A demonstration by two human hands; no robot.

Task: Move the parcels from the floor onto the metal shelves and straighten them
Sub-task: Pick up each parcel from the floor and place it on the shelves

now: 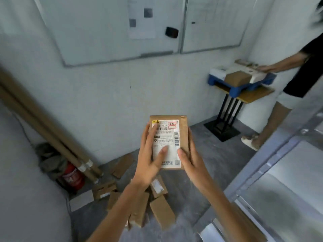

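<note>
- To the lower right of the held parcel [182,137], the metal shelves [279,172]. No parcel seen on the part in view, so the shelving judged as hardly begun.
- Straight below the held parcel, the floor parcels [157,206]. Several brown boxes lying at all angles in a loose pile, all yet to be lifted and straightened.
- To the upper right of the held parcel and well apart, a bench [244,97] carrying a blue tray [236,90] with one brown box and some white ones.
- The held parcel itself up in the air above the pile, flat and wrapped in brown paper, front turned to the camera. Lifted off the floor, not yet on a shelf.
- At its left edge the left hand [150,159], fingers [152,130] laid up along the side, thumb resting on the front, holding it.
- At its right edge the right hand [190,159], fingers curled behind the parcel, thumb pressing the lower front.
- On its front a white label [166,135]. Readable: "2-2" in a red frame at the top right, "P021" near the top, and again faintly lower left. Also barcodes and a small square code at the bottom. The rest of the print too blurred to read.
</note>
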